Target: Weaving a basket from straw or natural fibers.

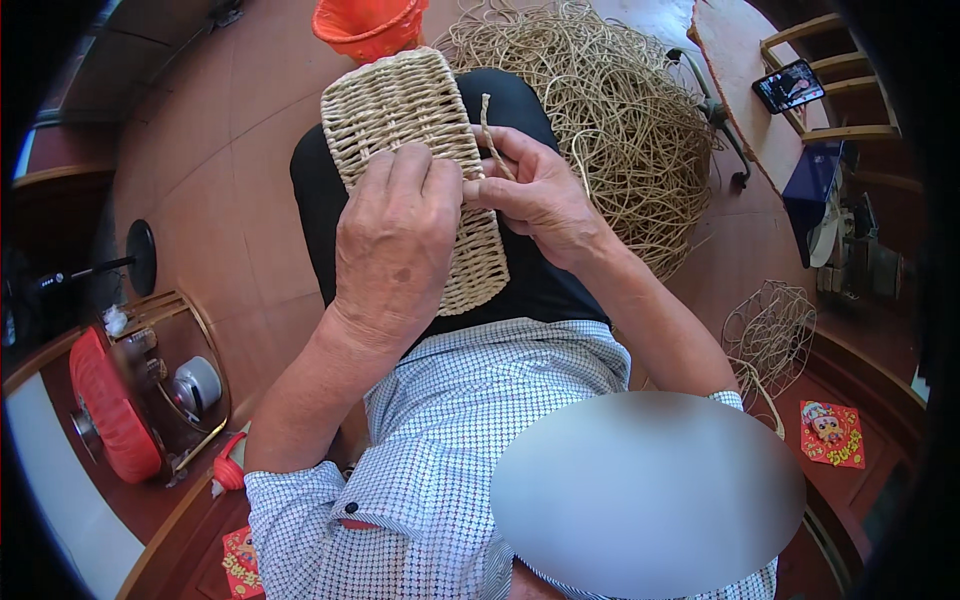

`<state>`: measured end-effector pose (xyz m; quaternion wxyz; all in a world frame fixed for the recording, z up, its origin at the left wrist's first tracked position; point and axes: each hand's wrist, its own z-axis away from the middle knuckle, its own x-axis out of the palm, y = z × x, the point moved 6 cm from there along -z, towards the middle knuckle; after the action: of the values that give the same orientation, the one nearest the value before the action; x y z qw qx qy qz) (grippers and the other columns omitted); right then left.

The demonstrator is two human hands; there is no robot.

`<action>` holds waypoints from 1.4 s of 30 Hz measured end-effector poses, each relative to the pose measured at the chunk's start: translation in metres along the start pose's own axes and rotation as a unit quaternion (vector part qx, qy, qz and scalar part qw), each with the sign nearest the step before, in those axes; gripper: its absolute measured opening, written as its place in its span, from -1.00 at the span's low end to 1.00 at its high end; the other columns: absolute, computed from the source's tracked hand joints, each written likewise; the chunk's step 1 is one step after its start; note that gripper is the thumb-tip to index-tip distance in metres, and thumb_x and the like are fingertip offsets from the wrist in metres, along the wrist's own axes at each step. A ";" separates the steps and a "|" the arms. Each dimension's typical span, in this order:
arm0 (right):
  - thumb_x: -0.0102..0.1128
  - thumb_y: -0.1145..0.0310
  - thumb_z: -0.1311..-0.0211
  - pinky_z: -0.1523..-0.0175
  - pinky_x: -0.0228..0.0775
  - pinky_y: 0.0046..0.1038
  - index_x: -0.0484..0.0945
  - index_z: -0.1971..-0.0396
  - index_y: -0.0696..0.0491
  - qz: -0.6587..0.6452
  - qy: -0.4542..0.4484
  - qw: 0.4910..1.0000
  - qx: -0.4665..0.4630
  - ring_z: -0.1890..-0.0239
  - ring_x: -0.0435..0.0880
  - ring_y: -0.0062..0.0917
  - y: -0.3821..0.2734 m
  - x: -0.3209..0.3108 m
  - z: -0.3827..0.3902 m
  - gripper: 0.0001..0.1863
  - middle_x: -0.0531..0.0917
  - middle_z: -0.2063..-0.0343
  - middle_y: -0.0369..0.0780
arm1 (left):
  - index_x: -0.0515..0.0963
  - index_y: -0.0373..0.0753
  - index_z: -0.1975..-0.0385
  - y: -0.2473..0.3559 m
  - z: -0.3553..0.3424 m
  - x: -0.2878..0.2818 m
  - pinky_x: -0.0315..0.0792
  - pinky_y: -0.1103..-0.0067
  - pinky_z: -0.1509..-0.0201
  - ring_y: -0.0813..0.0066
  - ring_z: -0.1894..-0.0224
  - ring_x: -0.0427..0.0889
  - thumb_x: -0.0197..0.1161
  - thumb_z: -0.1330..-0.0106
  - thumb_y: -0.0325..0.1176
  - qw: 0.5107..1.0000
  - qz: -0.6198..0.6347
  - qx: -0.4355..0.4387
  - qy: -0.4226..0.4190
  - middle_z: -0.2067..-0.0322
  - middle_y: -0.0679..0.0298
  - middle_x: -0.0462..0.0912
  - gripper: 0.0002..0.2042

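A flat, rounded-corner panel (395,105) woven from tan cord lies slanted across my dark-trousered lap. My left hand (398,230) rests over its middle, fingers curled down on the weave with the tips hidden. At the panel's right edge my right hand (535,190) is closed, thumb and forefinger meeting beside my left fingers. A short cord end (487,115) sticks up from between the fingers of my right hand. What lies right at the pinch is too small to make out.
A big heap of loose tan cord (610,130) covers the floor ahead to the right, with a smaller tangle (770,335) by my right elbow. An orange-red bin (370,30) stands ahead. A phone (789,87) leans on a wooden rack; a red-cushioned object (112,405) sits left.
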<state>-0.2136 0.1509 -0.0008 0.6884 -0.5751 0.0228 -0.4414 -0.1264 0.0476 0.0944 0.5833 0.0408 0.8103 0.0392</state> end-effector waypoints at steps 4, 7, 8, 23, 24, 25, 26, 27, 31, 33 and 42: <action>0.43 0.50 -0.27 0.34 0.33 -0.75 0.46 -0.31 0.19 -0.008 0.014 1.000 -0.025 0.39 0.54 -0.86 0.000 0.002 -0.002 -0.40 0.61 0.36 -0.48 | 0.53 -0.26 0.30 0.005 -0.003 0.002 0.58 0.39 0.08 0.26 0.15 0.59 0.30 -0.21 -0.46 1.000 -0.022 0.006 -0.008 0.28 0.19 0.50 -0.88; 0.38 0.54 -0.30 0.10 0.54 -0.63 0.46 -0.26 0.25 -0.009 0.022 0.999 -0.047 0.27 0.67 -0.74 -0.002 0.008 -0.004 -0.46 0.70 0.27 -0.35 | 0.52 -0.24 0.31 0.007 -0.005 0.003 0.57 0.42 0.08 0.28 0.16 0.57 0.27 -0.23 -0.45 0.999 -0.049 0.008 0.002 0.29 0.19 0.48 -0.91; 0.36 0.55 -0.30 0.04 0.58 -0.59 0.45 -0.26 0.27 -0.012 0.021 0.998 -0.054 0.23 0.70 -0.70 0.000 0.009 -0.006 -0.46 0.73 0.24 -0.31 | 0.51 -0.23 0.32 0.008 -0.003 0.003 0.55 0.43 0.08 0.28 0.17 0.56 0.25 -0.24 -0.44 0.997 -0.072 0.010 -0.007 0.30 0.19 0.46 -0.91; 0.33 0.54 -0.23 0.04 0.58 -0.52 0.47 -0.21 0.28 -0.003 0.106 0.994 0.040 0.23 0.73 -0.59 0.008 0.012 0.002 -0.47 0.73 0.25 -0.22 | 0.49 -0.24 0.23 -0.001 0.009 0.018 0.53 0.30 0.08 0.16 0.16 0.55 0.29 -0.32 -0.49 1.000 -0.015 -0.023 -0.012 0.28 0.13 0.46 -0.88; 0.33 0.54 -0.23 0.04 0.58 -0.52 0.47 -0.21 0.28 0.000 0.103 0.994 0.037 0.23 0.73 -0.59 0.006 0.012 0.005 -0.47 0.73 0.25 -0.22 | 0.50 -0.25 0.21 -0.001 0.010 0.018 0.53 0.29 0.09 0.16 0.16 0.56 0.29 -0.33 -0.49 0.999 0.005 -0.032 -0.014 0.28 0.13 0.47 -0.88; 0.34 0.54 -0.22 0.04 0.58 -0.52 0.48 -0.22 0.27 -0.027 0.104 0.993 0.054 0.23 0.73 -0.58 0.007 0.011 0.007 -0.46 0.74 0.24 -0.23 | 0.52 -0.27 0.21 -0.001 0.011 0.015 0.52 0.26 0.08 0.12 0.17 0.57 0.29 -0.34 -0.49 0.999 0.027 -0.040 -0.014 0.29 0.12 0.48 -0.89; 0.35 0.55 -0.22 0.04 0.58 -0.53 0.48 -0.22 0.27 -0.054 0.106 0.990 0.072 0.23 0.74 -0.58 0.008 0.011 0.007 -0.45 0.74 0.24 -0.24 | 0.52 -0.27 0.21 -0.003 0.007 0.016 0.52 0.26 0.08 0.12 0.17 0.57 0.29 -0.34 -0.49 0.999 0.027 -0.042 -0.011 0.29 0.12 0.48 -0.89; 0.35 0.54 -0.23 0.12 0.60 -0.51 0.52 -0.22 0.22 -0.069 0.104 0.990 0.058 0.23 0.74 -0.58 0.012 0.006 0.006 -0.47 0.75 0.22 -0.25 | 0.53 -0.28 0.22 -0.002 0.006 0.017 0.52 0.26 0.08 0.09 0.18 0.58 0.30 -0.33 -0.50 0.998 0.050 -0.042 0.003 0.29 0.10 0.50 -0.90; 0.34 0.51 -0.23 0.27 0.56 -0.55 0.56 -0.18 0.16 -0.069 0.093 0.993 0.038 0.30 0.70 -0.64 0.007 0.013 0.002 -0.52 0.73 0.26 -0.31 | 0.56 -0.30 0.25 -0.006 0.010 0.006 0.51 0.23 0.08 0.02 0.18 0.60 0.33 -0.30 -0.53 0.993 0.096 -0.069 0.033 0.29 0.07 0.57 -0.90; 0.37 0.53 -0.21 0.28 0.53 -0.58 0.52 -0.21 0.19 -0.068 0.106 0.991 0.046 0.33 0.68 -0.65 0.010 0.015 0.005 -0.47 0.72 0.27 -0.32 | 0.57 -0.28 0.25 -0.009 0.008 0.002 0.50 0.23 0.06 0.03 0.18 0.61 0.32 -0.30 -0.54 0.990 0.111 -0.087 0.027 0.29 0.09 0.58 -0.90; 0.41 0.54 -0.20 0.39 0.38 -0.65 0.44 -0.27 0.22 -0.065 0.119 0.990 0.042 0.34 0.65 -0.72 0.009 0.010 0.006 -0.39 0.67 0.31 -0.34 | 0.62 -0.28 0.23 -0.015 0.010 0.006 0.50 0.28 0.07 0.07 0.18 0.64 0.32 -0.30 -0.58 0.980 0.173 -0.095 0.039 0.31 0.13 0.59 -0.90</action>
<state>-0.1991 0.1489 -0.0018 0.6741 -0.4896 0.0486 -0.5508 -0.1188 0.0333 0.0841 0.5370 0.1229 0.8057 0.2176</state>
